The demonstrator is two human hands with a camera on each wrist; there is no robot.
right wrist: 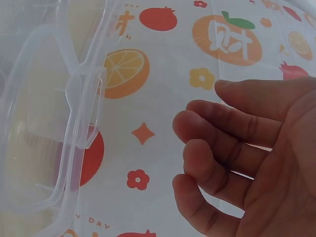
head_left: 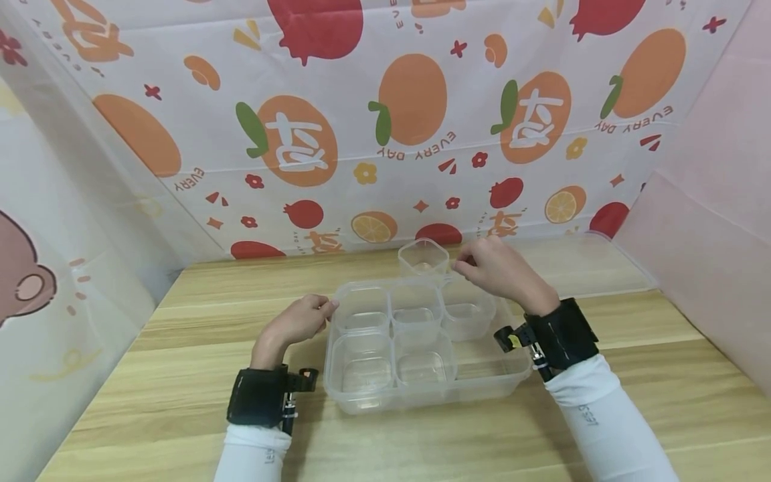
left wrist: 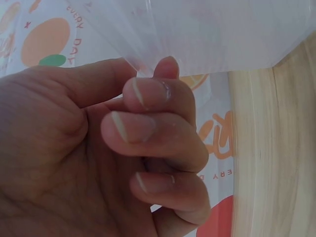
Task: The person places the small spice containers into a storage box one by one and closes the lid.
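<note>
A large clear plastic box (head_left: pixel 434 393) stands on the wooden table with several small square cups (head_left: pixel 364 365) inside. The front right part of the box holds no cup. My left hand (head_left: pixel 304 318) pinches the box's left rim between thumb and index finger; in the left wrist view the box wall (left wrist: pixel 222 34) runs up from the fingertips. Behind the box is another small clear cup (head_left: pixel 423 258). Just right of that cup, my right hand (head_left: pixel 496 268) hovers with loosely bent fingers. The right wrist view shows nothing in its fingers and a gap to the clear plastic (right wrist: pixel 74 98).
A flat translucent sheet (head_left: pixel 590 268), like a lid, lies at the back right of the table (head_left: pixel 211 402). Fruit-printed cloth (head_left: pixel 337 214) hangs along the back edge. A pale cloth (head_left: pixel 78 201) hangs on the left and a pink one (head_left: pixel 717 201) on the right.
</note>
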